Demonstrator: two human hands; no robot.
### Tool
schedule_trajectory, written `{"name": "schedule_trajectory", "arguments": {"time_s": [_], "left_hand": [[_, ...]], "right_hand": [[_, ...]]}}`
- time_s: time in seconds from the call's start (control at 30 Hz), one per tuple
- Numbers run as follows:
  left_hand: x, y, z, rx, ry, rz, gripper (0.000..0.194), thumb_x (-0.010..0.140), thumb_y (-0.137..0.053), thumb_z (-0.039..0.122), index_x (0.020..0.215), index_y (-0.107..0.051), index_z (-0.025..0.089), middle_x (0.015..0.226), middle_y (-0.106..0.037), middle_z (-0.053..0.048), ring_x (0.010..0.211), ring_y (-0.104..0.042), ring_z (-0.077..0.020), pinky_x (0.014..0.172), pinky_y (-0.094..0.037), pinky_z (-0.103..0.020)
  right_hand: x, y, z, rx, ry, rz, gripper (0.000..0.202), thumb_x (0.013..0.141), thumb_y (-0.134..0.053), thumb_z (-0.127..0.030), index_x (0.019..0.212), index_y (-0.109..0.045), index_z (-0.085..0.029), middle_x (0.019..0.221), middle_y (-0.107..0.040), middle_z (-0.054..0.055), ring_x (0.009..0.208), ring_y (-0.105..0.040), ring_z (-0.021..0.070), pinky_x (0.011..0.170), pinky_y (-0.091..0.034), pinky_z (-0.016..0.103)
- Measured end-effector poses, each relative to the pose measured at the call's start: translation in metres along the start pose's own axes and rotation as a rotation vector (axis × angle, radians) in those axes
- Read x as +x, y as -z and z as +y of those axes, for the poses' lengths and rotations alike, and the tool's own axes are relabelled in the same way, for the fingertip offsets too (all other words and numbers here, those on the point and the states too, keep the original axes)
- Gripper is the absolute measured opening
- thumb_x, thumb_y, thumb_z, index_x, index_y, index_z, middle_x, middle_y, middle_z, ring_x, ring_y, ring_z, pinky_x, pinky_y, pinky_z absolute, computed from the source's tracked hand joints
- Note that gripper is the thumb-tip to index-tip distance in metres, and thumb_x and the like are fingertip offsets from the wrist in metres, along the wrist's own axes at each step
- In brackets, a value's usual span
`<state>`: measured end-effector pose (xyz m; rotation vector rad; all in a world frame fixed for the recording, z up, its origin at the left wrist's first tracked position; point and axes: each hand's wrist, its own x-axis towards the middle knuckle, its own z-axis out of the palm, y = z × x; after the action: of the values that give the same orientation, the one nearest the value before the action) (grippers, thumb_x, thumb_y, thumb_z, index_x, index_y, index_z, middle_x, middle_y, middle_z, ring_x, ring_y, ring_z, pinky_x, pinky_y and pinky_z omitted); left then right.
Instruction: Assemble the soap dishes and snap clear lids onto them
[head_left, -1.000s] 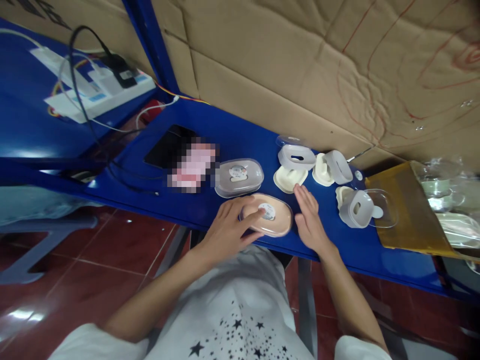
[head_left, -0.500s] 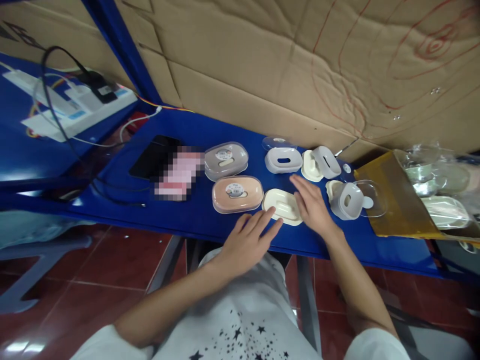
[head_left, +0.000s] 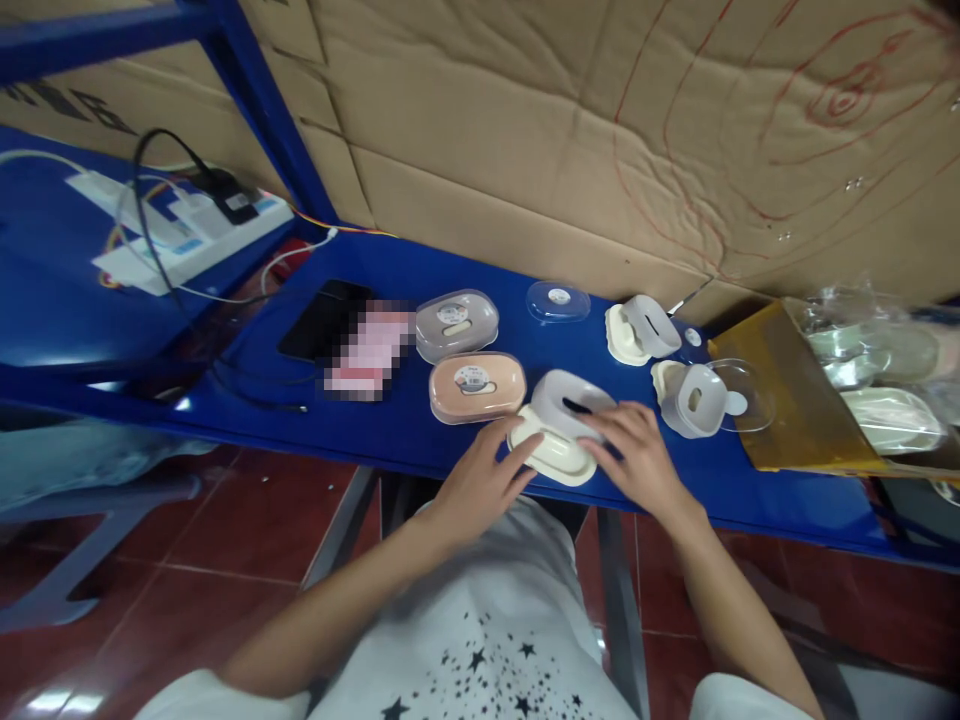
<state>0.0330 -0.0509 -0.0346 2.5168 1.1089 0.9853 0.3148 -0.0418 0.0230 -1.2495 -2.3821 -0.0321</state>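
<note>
We record that, since the earlier frame, the grey shell [head_left: 562, 392] has left its place in front of the clear lid [head_left: 559, 302] and now shows over the rear part of the cream base [head_left: 559, 462], just right of the peach box [head_left: 477, 388]. The base now lies nearer the person than the peach box does. We find the right hand [head_left: 637, 455] gripping the shell's right end, fingers over the top near the dark slot; we judge this keeps the left end unobstructed. The left hand [head_left: 480, 480] has its fingers parted at the base's left end, probably to steady it on the desk [head_left: 375, 435]; whether it pinches the rim we cannot tell. Contact between shell and base is likewise unconfirmed. The clear lid lies behind and right of the peach box, apparently set aside. Behind the peach box stands a lidded grey box [head_left: 456, 328], likely grouped with it as both are covered. Well right of the peach box, a second shell [head_left: 654, 327] and a third shell [head_left: 697, 402] sit tilted beside cream pieces [head_left: 624, 338], seemingly kept as pairs.
</note>
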Motion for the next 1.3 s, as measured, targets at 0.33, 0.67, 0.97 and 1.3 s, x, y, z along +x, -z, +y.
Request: {"name": "schedule_trajectory", "arguments": {"time_s": [0.33, 0.67, 0.97, 1.3], "left_hand": [[0.005, 0.002, -0.002, -0.062, -0.005, -0.044, 0.033, 0.108, -0.062, 0.030, 0.141, -0.061, 0.026, 0.161, -0.050, -0.016, 0.150, -0.053, -0.0353, 0.119, -0.055, -0.059], [0.001, 0.007, -0.003, -0.099, -0.080, -0.029, 0.024, 0.102, -0.072, 0.034, 0.120, -0.067, 0.019, 0.157, -0.048, -0.020, 0.152, -0.049, -0.0386, 0.120, -0.053, -0.058], [0.000, 0.014, -0.007, -0.225, -0.054, -0.065, 0.030, 0.103, -0.065, 0.024, 0.132, -0.060, 0.023, 0.163, -0.043, -0.016, 0.155, -0.047, -0.0329, 0.123, -0.052, -0.053], [0.003, 0.013, -0.008, -0.312, 0.046, -0.106, 0.051, 0.104, -0.069, 0.028, 0.152, -0.049, 0.031, 0.160, -0.050, -0.013, 0.154, -0.049, -0.0311, 0.128, -0.047, -0.054]], "right_hand": [[-0.033, -0.032, -0.076, -0.111, -0.049, -0.030, 0.044, 0.110, -0.061, -0.026, 0.153, -0.060, -0.022, 0.142, -0.073, 0.012, 0.135, -0.065, 0.0296, 0.114, -0.048, 0.050], [0.078, -0.028, 0.065, 0.018, -0.129, -0.094, 0.056, 0.112, -0.034, -0.031, 0.167, -0.044, -0.023, 0.172, -0.046, 0.013, 0.160, -0.042, 0.0308, 0.129, -0.037, 0.059], [0.122, -0.064, 0.096, -0.087, -0.195, -0.147, 0.054, 0.102, -0.057, -0.050, 0.146, -0.059, -0.020, 0.151, -0.060, 0.020, 0.153, -0.045, 0.0406, 0.128, -0.020, 0.072], [-0.014, -0.017, 0.043, -0.060, -0.374, -0.106, 0.060, 0.104, -0.061, -0.059, 0.156, -0.053, -0.031, 0.165, -0.050, 0.016, 0.152, -0.047, 0.0410, 0.118, -0.045, 0.066]]}}
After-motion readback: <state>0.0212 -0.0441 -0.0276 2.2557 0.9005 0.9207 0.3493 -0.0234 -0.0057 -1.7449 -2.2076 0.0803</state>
